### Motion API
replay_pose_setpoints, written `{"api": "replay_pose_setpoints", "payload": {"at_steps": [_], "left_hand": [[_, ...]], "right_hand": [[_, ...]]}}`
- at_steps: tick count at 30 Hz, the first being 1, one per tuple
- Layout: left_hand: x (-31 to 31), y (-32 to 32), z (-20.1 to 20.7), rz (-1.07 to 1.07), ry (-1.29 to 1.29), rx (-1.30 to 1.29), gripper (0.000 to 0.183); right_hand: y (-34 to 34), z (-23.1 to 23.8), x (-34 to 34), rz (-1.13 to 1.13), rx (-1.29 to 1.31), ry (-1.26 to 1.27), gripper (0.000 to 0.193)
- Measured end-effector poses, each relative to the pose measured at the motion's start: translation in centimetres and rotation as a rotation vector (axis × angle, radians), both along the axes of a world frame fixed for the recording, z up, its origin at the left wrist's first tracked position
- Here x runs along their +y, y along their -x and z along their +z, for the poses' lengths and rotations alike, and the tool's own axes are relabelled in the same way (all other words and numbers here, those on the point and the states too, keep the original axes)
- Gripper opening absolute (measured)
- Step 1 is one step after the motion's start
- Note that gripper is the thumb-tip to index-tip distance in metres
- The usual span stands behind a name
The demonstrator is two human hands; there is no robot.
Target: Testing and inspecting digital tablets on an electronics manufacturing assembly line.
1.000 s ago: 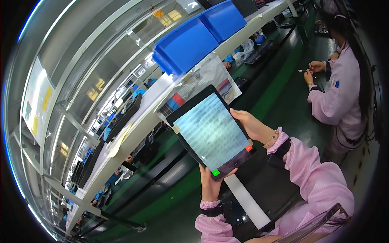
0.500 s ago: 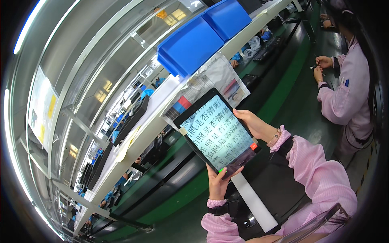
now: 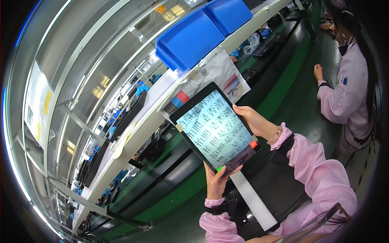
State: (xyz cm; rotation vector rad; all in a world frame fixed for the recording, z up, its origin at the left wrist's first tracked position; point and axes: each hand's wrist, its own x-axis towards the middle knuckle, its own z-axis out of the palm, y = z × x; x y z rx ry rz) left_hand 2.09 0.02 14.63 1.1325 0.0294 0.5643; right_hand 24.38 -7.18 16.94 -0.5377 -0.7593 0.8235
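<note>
A black-framed tablet [image 3: 214, 127] is held up tilted in front of me, its lit screen showing rows of dark characters on a pale ground. My left hand [image 3: 215, 180] grips its lower left edge, thumb over the frame beside a small green tag. Around the right edge closes my right hand [image 3: 255, 121], near a red tag on the lower right corner. The fingers behind the tablet are partly hidden. Below the tablet lies a white foam strip [image 3: 255, 202] on the dark work surface.
Two blue bins [image 3: 190, 38] stand on a long pale shelf [image 3: 137, 139] beyond the tablet. Printed sheets in a clear sleeve [image 3: 227, 75] hang from it. A green-and-black bench [image 3: 279, 81] runs past. At the right sits a co-worker in a pink smock [image 3: 346, 89].
The tablet has shifted slightly up and left in view, and the characters on its screen have moved. At the right, the co-worker's hands have moved apart.
</note>
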Motion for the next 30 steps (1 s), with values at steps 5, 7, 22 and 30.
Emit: {"api": "replay_pose_setpoints", "payload": {"at_steps": [5, 7, 22, 30], "left_hand": [[-0.7, 1.0, 0.1, -0.005, -0.015, -0.003, 0.072], [-0.3, 1.9, -0.5, -0.043, -0.031, 0.045, 0.076], [-3.0, 4.1, 0.2, 0.497, -0.519, 0.324, 0.034], [-3.9, 7.5, -0.9, 0.424, -0.497, 0.383, 0.040]], "right_hand": [[1.3, 0.2, -1.5, -0.027, 0.022, -0.004, 0.037], [1.7, -0.5, -2.4, -0.036, 0.066, 0.018, 0.035], [8.5, -3.8, -9.3, -0.150, 0.061, 0.193, 0.030], [9.8, -3.1, -10.9, -0.129, 0.067, 0.236, 0.031]]}}
